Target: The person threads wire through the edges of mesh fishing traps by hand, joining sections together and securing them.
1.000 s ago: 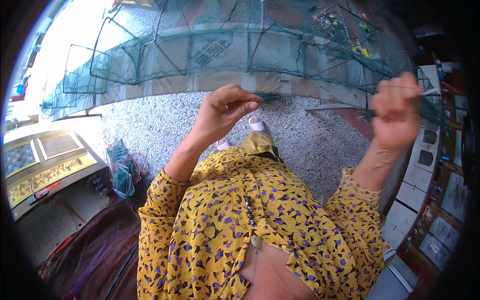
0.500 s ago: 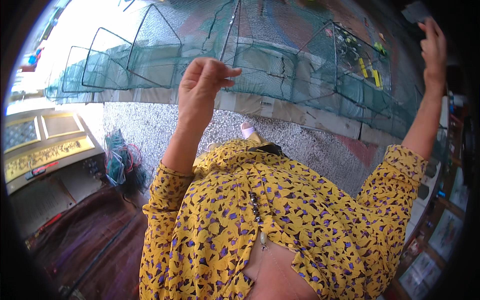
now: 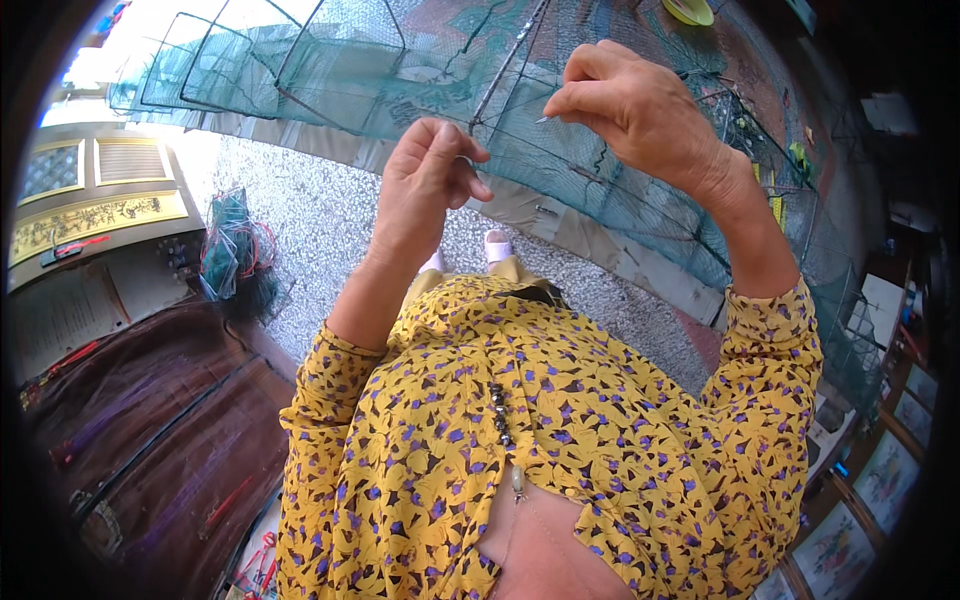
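Green mesh net (image 3: 560, 150) already strung on black rod frames (image 3: 510, 65), top of frame; what's left, can't tell. Your right hand (image 3: 640, 105), upper centre, pinches a slim pale sliver (image 3: 543, 120); left hand (image 3: 420, 180) curled narrow, grip unclear.

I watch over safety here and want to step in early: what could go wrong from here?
The small pointed thing pinched in the right hand might prick the left hand, whose fingers are nearby. Its tip could also snag the green mesh, which lies behind it in this view. Less pressing, the tangled bundle of netting and cords on the left might catch a slippered foot if the person steps that way.
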`<state>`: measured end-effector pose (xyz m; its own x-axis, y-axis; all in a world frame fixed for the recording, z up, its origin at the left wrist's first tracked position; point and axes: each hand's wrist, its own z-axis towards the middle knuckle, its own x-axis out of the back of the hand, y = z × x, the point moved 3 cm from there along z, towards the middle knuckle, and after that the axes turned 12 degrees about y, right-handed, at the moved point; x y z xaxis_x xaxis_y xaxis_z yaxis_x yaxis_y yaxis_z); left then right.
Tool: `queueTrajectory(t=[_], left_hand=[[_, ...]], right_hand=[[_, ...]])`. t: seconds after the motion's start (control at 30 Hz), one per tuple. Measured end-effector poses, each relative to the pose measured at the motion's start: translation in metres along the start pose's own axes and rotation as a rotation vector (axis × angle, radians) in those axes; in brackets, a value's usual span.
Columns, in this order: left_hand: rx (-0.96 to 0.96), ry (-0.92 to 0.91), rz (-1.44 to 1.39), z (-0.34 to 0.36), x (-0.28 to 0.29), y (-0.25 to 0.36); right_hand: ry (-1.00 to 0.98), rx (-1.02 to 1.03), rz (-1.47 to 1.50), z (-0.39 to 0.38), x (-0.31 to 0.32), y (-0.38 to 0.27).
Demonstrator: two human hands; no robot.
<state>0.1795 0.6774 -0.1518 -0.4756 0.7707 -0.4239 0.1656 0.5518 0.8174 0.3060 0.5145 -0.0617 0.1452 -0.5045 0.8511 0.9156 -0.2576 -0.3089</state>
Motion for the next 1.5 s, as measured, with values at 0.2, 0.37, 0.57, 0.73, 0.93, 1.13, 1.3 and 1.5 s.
queueTrajectory(t=[0.2, 0.37, 0.57, 0.73, 0.93, 1.13, 1.3, 1.5], left_hand=[[-0.063, 0.007, 0.139, -0.006, -0.009, -0.004], [-0.110, 0.005, 0.202, -0.003, -0.011, -0.011], [-0.021, -0.059, 0.139, 0.013, 0.002, -0.022], [0.020, -0.103, 0.067, 0.019, 0.013, -0.038], [0.225, -0.082, -0.220, 0.015, 0.012, -0.054], [-0.052, -0.201, -0.061, 0.039, 0.011, -0.086], [-0.269, -0.026, 0.422, -0.009, -0.038, -0.033], [-0.766, -0.379, 0.964, -0.035, -0.074, 0.005]], right_hand=[[-0.063, 0.068, 0.053, 0.000, -0.022, 0.000], [-0.045, 0.058, 0.149, -0.003, -0.033, -0.002], [-0.025, 0.017, 0.361, -0.004, -0.050, -0.015], [0.014, 0.041, 0.324, -0.012, -0.058, -0.016], [0.056, 0.052, 0.070, -0.020, -0.053, -0.024], [0.242, 0.111, 0.394, -0.006, -0.066, -0.085], [0.359, -0.205, 0.768, 0.020, -0.026, -0.107], [0.637, -0.343, 1.089, 0.019, 0.106, -0.070]])
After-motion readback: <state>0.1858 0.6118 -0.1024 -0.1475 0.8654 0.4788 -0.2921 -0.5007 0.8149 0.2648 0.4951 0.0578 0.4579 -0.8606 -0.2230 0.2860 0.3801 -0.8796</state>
